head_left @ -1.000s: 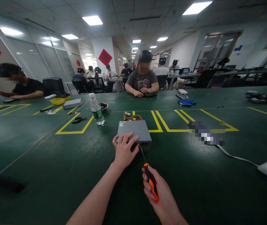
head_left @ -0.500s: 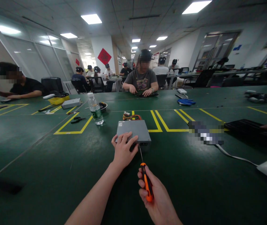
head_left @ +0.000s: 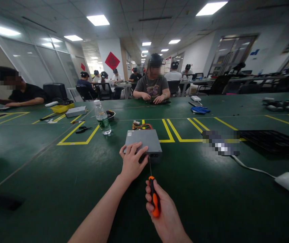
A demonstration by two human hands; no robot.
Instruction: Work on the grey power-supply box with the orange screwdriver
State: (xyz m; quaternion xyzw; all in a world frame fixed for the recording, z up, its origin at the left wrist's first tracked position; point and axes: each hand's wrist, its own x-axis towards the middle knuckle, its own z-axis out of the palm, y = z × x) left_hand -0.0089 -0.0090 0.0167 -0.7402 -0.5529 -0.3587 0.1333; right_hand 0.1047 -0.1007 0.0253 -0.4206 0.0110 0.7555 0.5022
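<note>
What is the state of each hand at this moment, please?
Left hand: open, spread on the grey rectangular metal box.
Right hand: closed, holding the thin-shafted screwdriver with an orange-and-black handle.

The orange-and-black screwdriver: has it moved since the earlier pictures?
Yes. Judged against the yellow tape on the table, the screwdriver handle has swung toward the picture's left, with the right hand.

Passage — over table [head_left: 192, 165], right of metal box [head_left: 145, 136]; bottle [head_left: 102, 118] blocks left-rear; cable bundle [head_left: 144, 126] — behind
</note>
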